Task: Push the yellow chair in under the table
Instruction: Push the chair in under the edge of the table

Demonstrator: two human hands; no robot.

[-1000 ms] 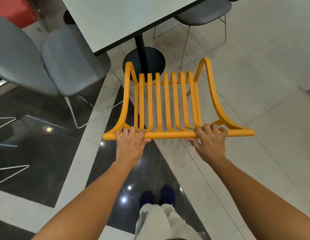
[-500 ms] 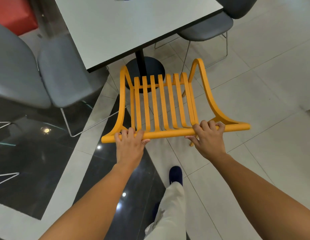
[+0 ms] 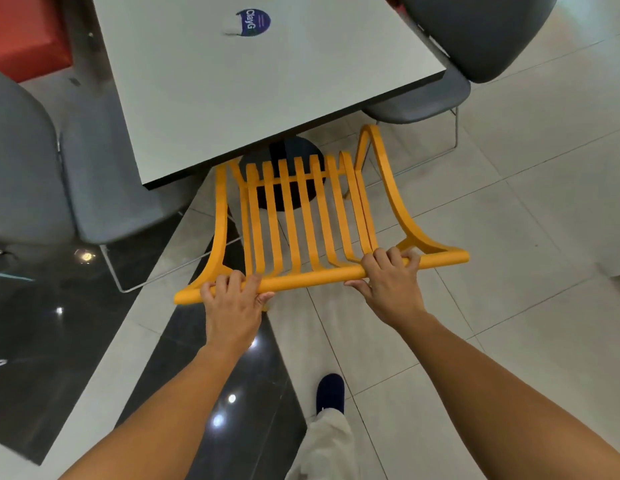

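Note:
The yellow chair [image 3: 303, 216] has a slatted back and seat and stands right in front of me. Its front edge reaches the near edge of the white table [image 3: 204, 98], and the left front corner slips just beneath it. My left hand [image 3: 232, 306] grips the left part of the chair's top rail. My right hand [image 3: 388, 282] grips the same rail further right. The table's black pedestal base [image 3: 288, 157] shows through the slats.
A grey chair [image 3: 59, 174] stands at the table's left side, another grey chair [image 3: 440, 64] at its right. A round blue sticker [image 3: 253, 23] lies on the tabletop. A red block [image 3: 21, 32] is at far left. My foot [image 3: 330, 393] steps on the tiled floor.
The chair has slid forward with both hands on its rail; its front now meets the table's edge. I have stepped closer, one foot forward.

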